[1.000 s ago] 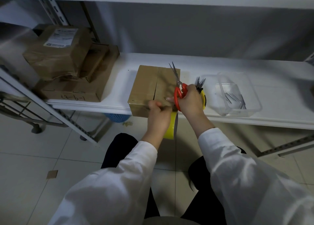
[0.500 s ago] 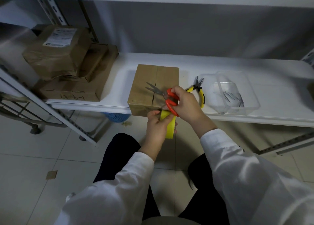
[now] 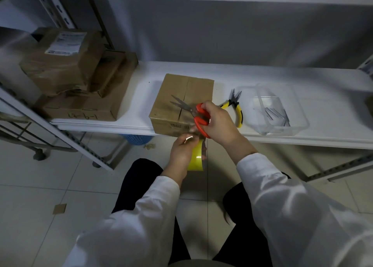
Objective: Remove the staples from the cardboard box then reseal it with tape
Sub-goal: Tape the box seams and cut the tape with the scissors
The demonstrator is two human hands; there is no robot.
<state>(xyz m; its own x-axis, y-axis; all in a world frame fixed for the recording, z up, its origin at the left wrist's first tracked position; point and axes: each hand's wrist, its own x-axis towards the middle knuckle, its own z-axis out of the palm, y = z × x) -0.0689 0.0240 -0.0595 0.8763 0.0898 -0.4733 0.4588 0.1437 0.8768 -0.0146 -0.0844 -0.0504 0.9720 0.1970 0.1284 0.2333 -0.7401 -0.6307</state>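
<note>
A small cardboard box sits at the front edge of the white shelf, its top flaps closed along a centre seam. My left hand grips a yellow roll of tape just below the box's front face, in front of the shelf edge. My right hand holds red-handled scissors over the box's near right corner, blades open and pointing left across the lid. Whether a strip of tape runs from the roll to the box I cannot tell.
Yellow-handled pliers lie on the shelf right of the box. A clear plastic tub holding several metal pieces stands further right. Stacked brown parcels fill the shelf's left end. A blue basket is under the shelf.
The scissors swung from pointing up and away to pointing left over the box lid, blades opening. My left hand dropped slightly with the tape roll below the box's front edge.
</note>
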